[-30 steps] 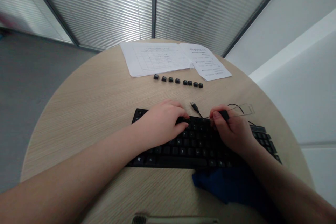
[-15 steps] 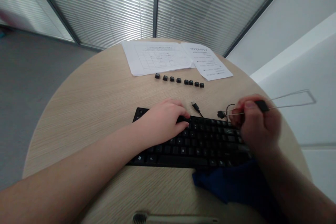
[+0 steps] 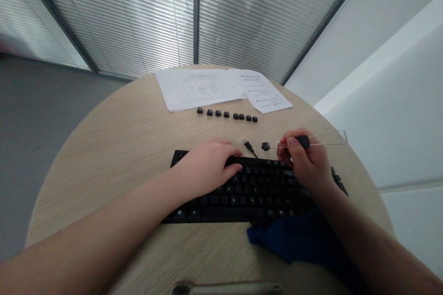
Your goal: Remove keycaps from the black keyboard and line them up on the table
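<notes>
A black keyboard [image 3: 242, 189] lies on the round wooden table. My left hand [image 3: 207, 166] rests on its upper left part, thumb and fingers apart, with nothing held. Above the keyboard's upper right, my right hand [image 3: 306, 154] is closed round the black handle of a wire puller [image 3: 302, 141]. Just beyond the puller's wire tips, to the left, is a black keycap [image 3: 265, 146]; whether the wires still grip it is unclear. A row of several black keycaps [image 3: 226, 114] sits farther back. The keyboard's plug [image 3: 248, 145] lies between the hands.
Printed papers [image 3: 200, 90] lie at the table's far side. A blue cloth [image 3: 290, 237] is bunched below the keyboard's right part. A brush [image 3: 224, 288] lies along the bottom edge of the view. More black keys show right of my right wrist.
My right hand has moved left with the puller, and the keycap at its tips is now farther left, nearer the plug. My left hand stays on the keyboard. The view has shifted slightly.
</notes>
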`<action>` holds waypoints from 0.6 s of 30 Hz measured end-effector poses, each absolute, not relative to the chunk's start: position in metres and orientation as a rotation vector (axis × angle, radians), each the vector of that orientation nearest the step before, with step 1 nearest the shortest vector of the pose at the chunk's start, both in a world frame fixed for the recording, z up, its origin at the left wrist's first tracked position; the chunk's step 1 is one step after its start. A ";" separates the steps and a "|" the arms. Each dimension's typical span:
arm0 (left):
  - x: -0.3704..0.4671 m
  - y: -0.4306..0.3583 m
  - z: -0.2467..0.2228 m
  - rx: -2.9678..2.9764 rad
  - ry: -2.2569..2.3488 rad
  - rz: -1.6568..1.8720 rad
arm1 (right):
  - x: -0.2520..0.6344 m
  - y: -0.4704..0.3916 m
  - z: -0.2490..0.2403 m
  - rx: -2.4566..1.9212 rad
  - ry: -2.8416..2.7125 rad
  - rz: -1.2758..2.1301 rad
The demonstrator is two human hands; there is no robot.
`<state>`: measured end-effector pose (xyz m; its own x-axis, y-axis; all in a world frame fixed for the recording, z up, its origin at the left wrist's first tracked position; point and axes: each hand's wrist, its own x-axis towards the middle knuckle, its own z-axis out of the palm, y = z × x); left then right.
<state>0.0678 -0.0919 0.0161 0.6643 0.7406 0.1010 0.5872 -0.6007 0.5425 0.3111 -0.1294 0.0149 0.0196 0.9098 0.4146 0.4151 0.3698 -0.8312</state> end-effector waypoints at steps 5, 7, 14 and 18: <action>0.064 -0.099 0.031 2.190 1.078 0.653 | 0.306 -0.143 0.020 -1.063 -1.737 0.645; 0.063 -0.101 0.034 2.074 1.030 0.700 | 0.304 -0.149 0.022 -0.994 -1.762 0.650; 0.064 -0.107 0.035 1.854 0.808 0.811 | 0.300 -0.155 0.027 -0.800 -1.669 0.835; 0.064 -0.111 0.037 1.750 0.782 0.841 | 0.295 -0.153 0.027 -0.734 -1.550 1.011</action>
<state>0.0636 -0.1109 0.0369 0.5489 0.8163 0.1797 0.1204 -0.2900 0.9494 0.2954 -0.1528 0.0269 -0.2165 0.8679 0.4470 -0.0597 0.4453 -0.8934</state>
